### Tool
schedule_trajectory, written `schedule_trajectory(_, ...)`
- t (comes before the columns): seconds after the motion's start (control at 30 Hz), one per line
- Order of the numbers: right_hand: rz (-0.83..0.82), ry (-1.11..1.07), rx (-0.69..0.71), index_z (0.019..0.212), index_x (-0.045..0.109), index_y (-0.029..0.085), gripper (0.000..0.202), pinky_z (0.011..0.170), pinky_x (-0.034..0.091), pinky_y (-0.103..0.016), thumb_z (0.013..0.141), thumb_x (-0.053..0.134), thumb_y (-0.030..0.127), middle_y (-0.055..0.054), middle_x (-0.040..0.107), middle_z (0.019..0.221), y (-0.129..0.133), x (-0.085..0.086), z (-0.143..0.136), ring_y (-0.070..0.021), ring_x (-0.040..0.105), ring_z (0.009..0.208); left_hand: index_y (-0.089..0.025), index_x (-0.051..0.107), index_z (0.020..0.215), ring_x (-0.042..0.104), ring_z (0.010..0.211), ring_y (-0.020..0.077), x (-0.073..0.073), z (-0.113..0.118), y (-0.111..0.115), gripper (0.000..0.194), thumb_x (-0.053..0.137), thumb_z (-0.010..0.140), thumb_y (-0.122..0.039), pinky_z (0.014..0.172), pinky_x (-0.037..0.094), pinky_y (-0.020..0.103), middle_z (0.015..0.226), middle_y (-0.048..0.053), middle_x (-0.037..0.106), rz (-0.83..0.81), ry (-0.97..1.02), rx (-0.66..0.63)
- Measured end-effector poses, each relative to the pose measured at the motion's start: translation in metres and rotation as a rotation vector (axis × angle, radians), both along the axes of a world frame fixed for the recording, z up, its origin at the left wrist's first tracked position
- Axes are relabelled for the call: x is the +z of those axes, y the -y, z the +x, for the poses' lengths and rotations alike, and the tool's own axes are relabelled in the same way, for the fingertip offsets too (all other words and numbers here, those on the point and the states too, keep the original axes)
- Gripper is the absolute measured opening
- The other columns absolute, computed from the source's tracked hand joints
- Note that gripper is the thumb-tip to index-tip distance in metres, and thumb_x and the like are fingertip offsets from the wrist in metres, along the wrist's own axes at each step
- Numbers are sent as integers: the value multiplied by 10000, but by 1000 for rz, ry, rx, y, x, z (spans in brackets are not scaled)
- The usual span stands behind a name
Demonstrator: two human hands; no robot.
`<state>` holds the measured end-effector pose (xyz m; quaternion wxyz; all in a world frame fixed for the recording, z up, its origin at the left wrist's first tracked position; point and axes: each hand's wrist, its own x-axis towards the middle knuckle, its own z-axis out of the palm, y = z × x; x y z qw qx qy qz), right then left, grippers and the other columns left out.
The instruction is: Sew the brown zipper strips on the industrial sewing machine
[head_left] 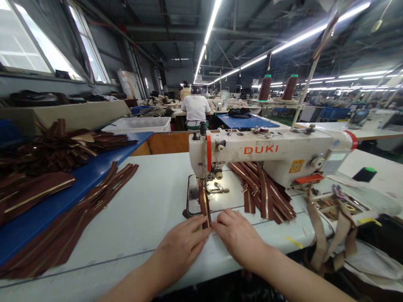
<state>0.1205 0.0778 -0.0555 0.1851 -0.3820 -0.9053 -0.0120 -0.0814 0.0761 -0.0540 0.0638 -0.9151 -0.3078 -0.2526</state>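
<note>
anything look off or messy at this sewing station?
Nothing looks damaged or spilled. Both hands, left hand and right hand, pinch the brown zipper strip running straight under the sewing machine. Loosest spots: the sewn zipper pile fanned behind the needle and tan straps drooping over the table edge.

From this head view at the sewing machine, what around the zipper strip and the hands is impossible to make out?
- Needle and presser foot: too small, washed out by the machine lamp glare.
- Near end of the brown zipper strip: covered by the fingers of the left hand and right hand.
- Contents of the small parts tray: too small, partly behind hanging tan straps.
- Pile of brown zipper strips: back part hidden under the DUKI sewing machine.
</note>
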Motion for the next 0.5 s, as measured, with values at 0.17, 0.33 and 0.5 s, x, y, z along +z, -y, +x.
schedule_trajectory(0.17, 37, 75, 15, 991, 586, 153, 131, 711, 412, -324, 873, 536, 125, -49, 539, 893, 2, 1, 0, -203, 443, 853, -211, 614, 1116, 585, 1089, 200, -1, -3, -1, 302, 407, 903, -161, 937, 497, 368, 1164, 70, 636, -90, 24, 11)
schedule_trajectory(0.33, -18, -4, 18, 1034, 583, 154, 163, 747, 421, -308, 896, 501, 129, -48, 539, 888, 0, -3, 3, -194, 443, 857, -171, 568, 1162, 595, 1061, 210, -1, 0, 0, 295, 425, 908, -216, 934, 497, 374, 1148, 82, 643, -142, 24, 96)
schedule_trajectory(0.5, -68, -126, -8, 992, 616, 164, 170, 770, 425, -304, 910, 471, 133, -58, 541, 870, 1, -4, 4, -196, 450, 872, -169, 570, 1132, 596, 1014, 208, 3, 6, 2, 276, 412, 908, -207, 901, 504, 360, 1099, 81, 641, -150, 26, 103)
